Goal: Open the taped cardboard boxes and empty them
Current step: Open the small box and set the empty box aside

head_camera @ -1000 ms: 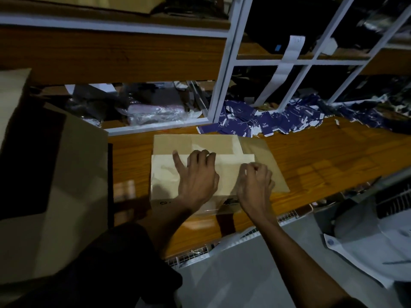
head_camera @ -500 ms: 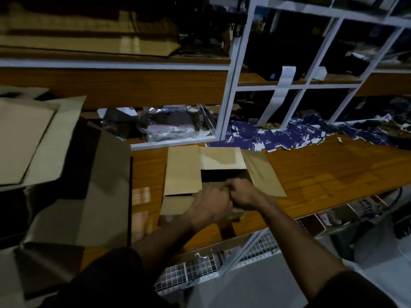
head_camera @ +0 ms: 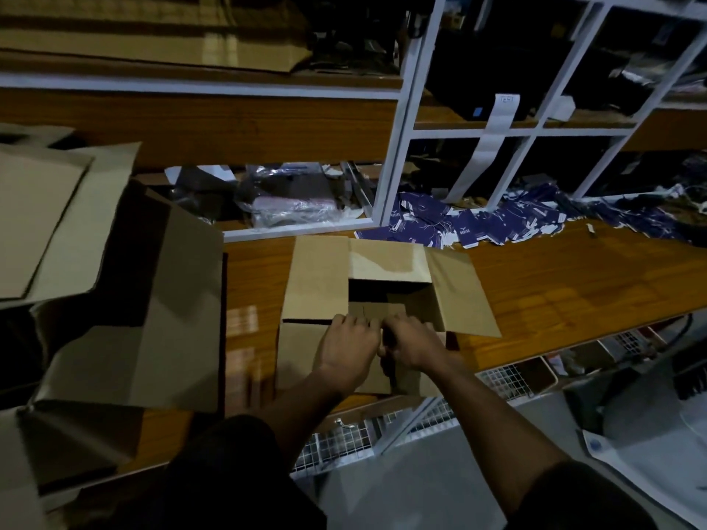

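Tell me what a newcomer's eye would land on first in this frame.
First, the small cardboard box at the middle of the wooden shelf, its flaps spread open, with the left hand and right hand side by side at its near edge. Next, the large open carton looming at the left. Behind, a heap of dark blue printed tags lies along the shelf's back.

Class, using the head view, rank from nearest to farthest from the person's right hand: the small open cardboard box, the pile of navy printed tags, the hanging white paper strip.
From the right hand:
1. Small open cardboard box, under the hand.
2. Pile of navy printed tags, behind the box.
3. Hanging white paper strip, up on the shelving.
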The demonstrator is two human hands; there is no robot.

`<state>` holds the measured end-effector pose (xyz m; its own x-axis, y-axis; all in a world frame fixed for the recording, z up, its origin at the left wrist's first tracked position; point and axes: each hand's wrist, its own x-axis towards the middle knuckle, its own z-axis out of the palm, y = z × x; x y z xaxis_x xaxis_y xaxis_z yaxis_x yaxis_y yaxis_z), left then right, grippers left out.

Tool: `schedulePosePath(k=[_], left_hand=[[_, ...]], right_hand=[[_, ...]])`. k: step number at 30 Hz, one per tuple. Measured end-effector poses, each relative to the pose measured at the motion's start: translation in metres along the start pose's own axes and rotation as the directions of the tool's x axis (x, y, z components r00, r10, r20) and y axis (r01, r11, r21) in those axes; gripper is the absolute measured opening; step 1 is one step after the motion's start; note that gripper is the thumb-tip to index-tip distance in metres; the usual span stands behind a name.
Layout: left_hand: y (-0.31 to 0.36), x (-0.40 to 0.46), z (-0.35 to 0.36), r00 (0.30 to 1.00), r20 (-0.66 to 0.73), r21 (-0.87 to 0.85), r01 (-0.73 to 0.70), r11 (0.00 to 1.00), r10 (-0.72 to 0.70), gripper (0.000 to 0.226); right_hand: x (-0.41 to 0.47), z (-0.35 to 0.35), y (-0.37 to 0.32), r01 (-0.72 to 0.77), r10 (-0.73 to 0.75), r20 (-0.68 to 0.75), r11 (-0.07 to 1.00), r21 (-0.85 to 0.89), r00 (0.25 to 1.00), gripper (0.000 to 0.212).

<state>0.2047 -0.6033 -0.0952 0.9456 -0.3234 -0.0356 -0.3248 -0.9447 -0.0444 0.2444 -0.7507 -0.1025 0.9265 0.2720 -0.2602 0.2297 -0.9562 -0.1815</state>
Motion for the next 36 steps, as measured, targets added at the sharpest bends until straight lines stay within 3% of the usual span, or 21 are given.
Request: schedulePosePath(k=[4,8,10,16,21,26,30,33,36], left_hand=[[0.002,0.006,-0.003,1.000,-0.001,0.023,0.016,1.000,-0.016,0.041],[0.005,0.016,0.001,1.000,-0.005,0.047,0.003,0.999,-0.003,0.039],[0.007,0.018,0.002,1.000,0.004,0.070,0.014,0.997,-0.014,0.039],[0.021,0.018,0.006,0.996,0.087,0.180,-0.030,0.983,0.014,0.071],[0.018,0.016,0.011,0.997,0.076,0.081,-0.039,0.996,0.033,0.072],[0.000,0.009,0.012,0.979,0.143,0.052,0.137,0.989,-0.143,0.075],[-0.043,0.009,0.017,0.976,0.102,0.131,0.178,0.975,-0.192,0.081],[-0.067,0.008,0.021,0.965,0.151,0.048,0.210,0.977,-0.215,0.091],[-0.075,0.006,0.027,0.937,0.240,-0.100,0.285,0.953,-0.255,0.088]], right_hand=[[0.005,0.008,-0.003,-0.006,0.007,-0.018,0.999,0.049,1.000,0.043],[0.007,0.022,-0.009,-0.090,0.078,-0.210,0.995,-0.051,0.975,0.020],[0.012,0.025,-0.008,-0.086,0.070,-0.239,0.994,-0.060,0.968,0.017],[0.019,0.022,0.000,-0.025,0.022,-0.248,1.000,-0.010,0.969,0.014],[0.015,0.018,0.002,-0.002,0.018,-0.221,0.997,0.073,0.975,0.018],[0.005,0.015,0.005,-0.009,0.018,-0.159,0.998,0.058,0.987,0.015],[-0.003,0.014,0.014,-0.012,0.020,-0.094,0.996,0.089,0.995,0.016],[-0.004,0.015,0.015,-0.013,0.022,-0.093,0.996,0.088,0.995,0.028],[-0.006,0.013,0.010,-0.012,0.020,-0.100,0.996,0.088,0.995,0.020]])
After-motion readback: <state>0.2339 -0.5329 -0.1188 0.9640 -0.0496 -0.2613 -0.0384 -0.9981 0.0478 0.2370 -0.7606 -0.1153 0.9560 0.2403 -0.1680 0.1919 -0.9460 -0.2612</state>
